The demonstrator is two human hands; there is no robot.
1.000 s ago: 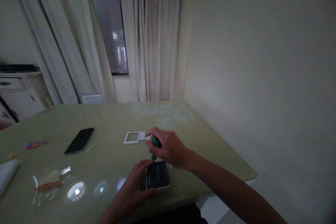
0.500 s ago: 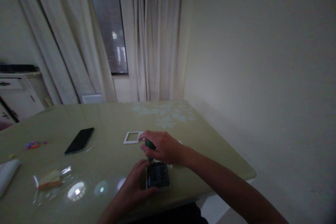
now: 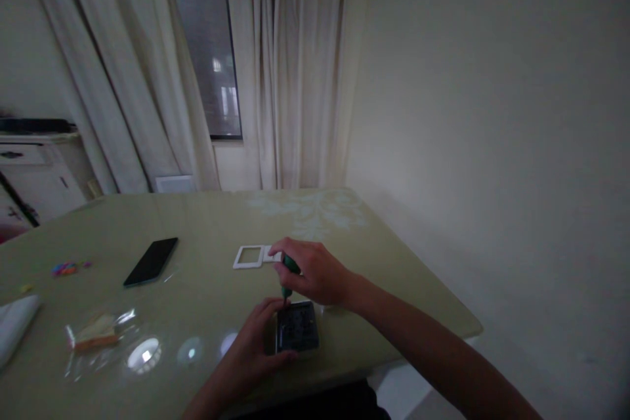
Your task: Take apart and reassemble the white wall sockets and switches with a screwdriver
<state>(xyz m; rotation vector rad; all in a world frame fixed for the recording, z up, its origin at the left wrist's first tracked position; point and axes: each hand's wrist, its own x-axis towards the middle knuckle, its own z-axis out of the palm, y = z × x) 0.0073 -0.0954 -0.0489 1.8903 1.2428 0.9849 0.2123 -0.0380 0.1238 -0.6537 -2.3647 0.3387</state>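
Note:
A small square dark box (image 3: 297,328), which looks like the back of a wall switch or socket, lies on the table near its front edge. My left hand (image 3: 256,341) grips it from the left, thumb along the near side and fingers at the far left corner. My right hand (image 3: 315,270) is closed around the green handle of a screwdriver (image 3: 290,265), whose tip points down at that same corner, by my left fingertips. Whether the tip sits in a screw is too small to tell. Beyond my right hand lies a white square frame (image 3: 249,257) beside a white plate (image 3: 272,254), partly covered.
On the glossy table (image 3: 207,223) a dark phone (image 3: 151,262) lies at left. Nearer are bread in clear wrapping (image 3: 96,333), small colourful pieces (image 3: 65,269) and a white object (image 3: 17,325) at the left edge. A wall (image 3: 467,144) borders the right side.
My right hand and the screwdriver have risen slightly and shifted a little right, showing more of the white plate. My left hand still holds the dark box in place.

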